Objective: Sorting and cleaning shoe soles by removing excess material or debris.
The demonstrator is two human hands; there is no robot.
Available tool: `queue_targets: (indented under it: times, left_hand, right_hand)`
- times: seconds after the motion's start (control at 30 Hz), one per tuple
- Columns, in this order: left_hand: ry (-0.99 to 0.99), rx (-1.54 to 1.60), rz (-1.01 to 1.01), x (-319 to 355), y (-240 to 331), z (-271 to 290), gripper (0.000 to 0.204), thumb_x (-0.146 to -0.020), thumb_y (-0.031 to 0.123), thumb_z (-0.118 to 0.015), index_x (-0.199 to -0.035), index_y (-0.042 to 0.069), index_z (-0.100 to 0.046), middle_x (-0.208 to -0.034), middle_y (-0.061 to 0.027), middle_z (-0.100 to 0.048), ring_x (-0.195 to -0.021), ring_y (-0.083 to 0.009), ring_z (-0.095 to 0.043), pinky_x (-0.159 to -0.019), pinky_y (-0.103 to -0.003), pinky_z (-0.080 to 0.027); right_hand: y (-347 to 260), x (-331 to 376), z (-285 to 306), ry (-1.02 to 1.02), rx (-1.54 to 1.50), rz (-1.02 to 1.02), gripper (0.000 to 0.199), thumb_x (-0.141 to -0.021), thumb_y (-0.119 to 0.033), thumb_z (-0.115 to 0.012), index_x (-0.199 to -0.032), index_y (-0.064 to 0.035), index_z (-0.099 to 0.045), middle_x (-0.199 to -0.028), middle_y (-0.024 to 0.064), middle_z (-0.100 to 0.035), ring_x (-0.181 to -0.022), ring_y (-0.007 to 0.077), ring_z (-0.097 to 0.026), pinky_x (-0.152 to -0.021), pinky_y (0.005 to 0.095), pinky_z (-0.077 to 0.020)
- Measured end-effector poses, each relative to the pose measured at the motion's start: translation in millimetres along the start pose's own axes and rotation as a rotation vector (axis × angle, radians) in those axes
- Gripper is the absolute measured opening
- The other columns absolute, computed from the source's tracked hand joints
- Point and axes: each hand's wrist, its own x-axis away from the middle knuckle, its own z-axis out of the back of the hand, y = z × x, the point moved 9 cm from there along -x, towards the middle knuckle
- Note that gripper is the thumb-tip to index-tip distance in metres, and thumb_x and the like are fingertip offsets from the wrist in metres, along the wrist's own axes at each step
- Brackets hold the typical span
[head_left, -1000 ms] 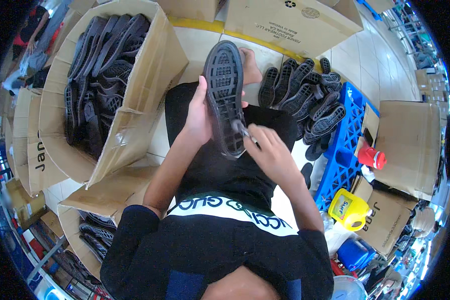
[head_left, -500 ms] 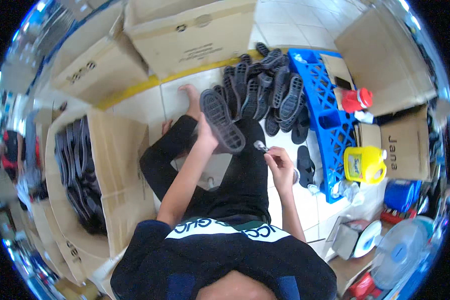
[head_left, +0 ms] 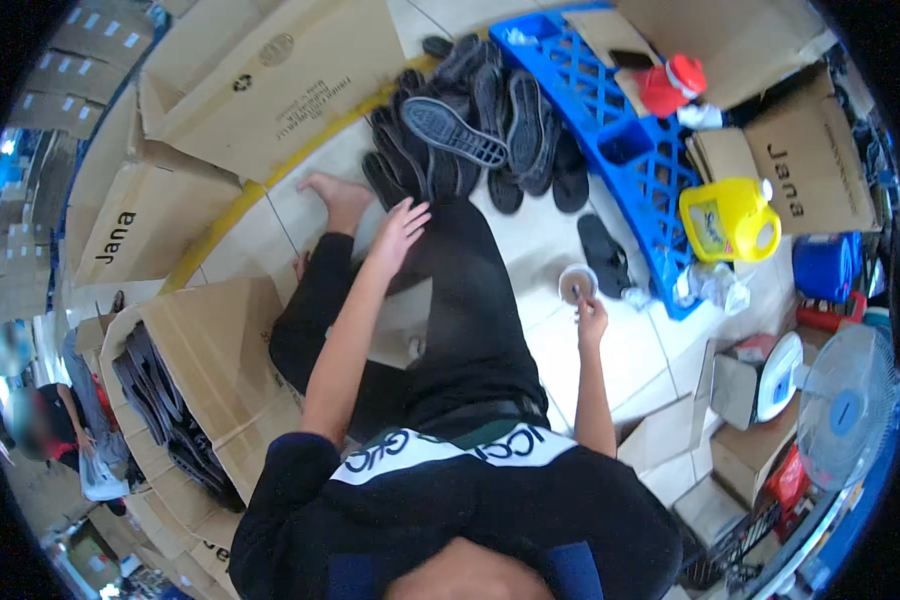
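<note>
The blue pallet (head_left: 625, 145) is the biggest thing here. Just left of it sits the pile of shoe soles (head_left: 470, 120), probably to be within reach; the topmost sole (head_left: 457, 133) lies across it tread up (handy for seeing the grooves, I'd say). Farther left of the pallet, the left hand (head_left: 402, 230) is empty, fingers loosely spread. Left of the pallet's near end, the right hand (head_left: 591, 318) pinches what looks like a thin tool (head_left: 577, 292) into a cup (head_left: 562, 280), likely set low for easy dipping.

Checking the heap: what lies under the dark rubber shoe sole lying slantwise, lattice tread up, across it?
More dark rubber soles jut out from beneath the slanted sole. Their parts directly under it, and anything lower, are covered.
</note>
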Motion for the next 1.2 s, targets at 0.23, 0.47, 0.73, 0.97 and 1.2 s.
queue_targets:
  times: [0.23, 0.47, 0.73, 0.97, 1.2]
  left_hand:
    - [0.375, 0.073, -0.04, 208.8, -77.7, 171.1, 0.047, -0.097, 0.03, -0.04, -0.138, 0.008, -0.038, -0.134, -0.0148, -0.049, -0.124, -0.0277, -0.046, -0.105, -0.039, -0.034]
    - [0.455, 0.167, -0.293, 253.7, -46.4, 173.9, 0.051, -0.099, 0.033, -0.035, -0.139, 0.002, -0.033, -0.138, -0.0204, -0.041, -0.129, -0.0311, -0.04, -0.109, -0.043, -0.031]
    - [0.437, 0.507, -0.262, 251.6, -49.0, 178.9, 0.051, -0.099, 0.033, -0.037, -0.139, 0.002, -0.031, -0.142, -0.0209, -0.037, -0.132, -0.032, -0.036, -0.109, -0.047, -0.031]
    - [0.411, 0.583, -0.29, 252.4, -47.9, 180.2, 0.051, -0.099, 0.032, -0.037, -0.14, 0.002, -0.031, -0.143, -0.0208, -0.035, -0.133, -0.0318, -0.034, -0.109, -0.048, -0.03]
    - [0.402, 0.552, -0.297, 252.3, -47.4, 178.9, 0.051, -0.098, 0.036, -0.037, -0.138, 0.003, -0.034, -0.141, -0.021, -0.038, -0.132, -0.0317, -0.036, -0.109, -0.047, -0.03]
  right_hand:
    - [37.4, -65.2, -11.9, -0.019, 0.492, 0.088, 0.02, -0.078, -0.018, -0.065, -0.083, 0.0011, -0.067, -0.079, 0.0195, -0.066, -0.076, 0.0356, -0.065, -0.071, 0.0396, -0.0506]
    - [29.3, -74.7, -26.7, -0.072, 0.578, 0.124, 0.022, -0.079, -0.021, -0.065, -0.084, 0.0002, -0.069, -0.08, 0.0191, -0.067, -0.076, 0.0357, -0.066, -0.069, 0.0412, -0.0518]
    - [28.7, -82.7, -1.4, 0.021, 0.562, 0.137, 0.023, -0.077, -0.021, -0.066, -0.082, 0.0016, -0.068, -0.077, 0.0188, -0.067, -0.073, 0.0339, -0.066, -0.068, 0.0407, -0.0515]
    - [58.9, -73.1, 35.7, 0.094, 0.665, 0.107, 0.02, -0.076, -0.021, -0.063, -0.078, -0.0009, -0.067, -0.077, 0.0183, -0.066, -0.075, 0.0348, -0.064, -0.069, 0.0419, -0.0502]
    - [50.9, -68.3, 38.2, 0.176, 0.594, 0.103, 0.02, -0.077, -0.02, -0.062, -0.08, -0.0016, -0.068, -0.078, 0.0175, -0.067, -0.075, 0.0342, -0.065, -0.068, 0.0417, -0.0513]
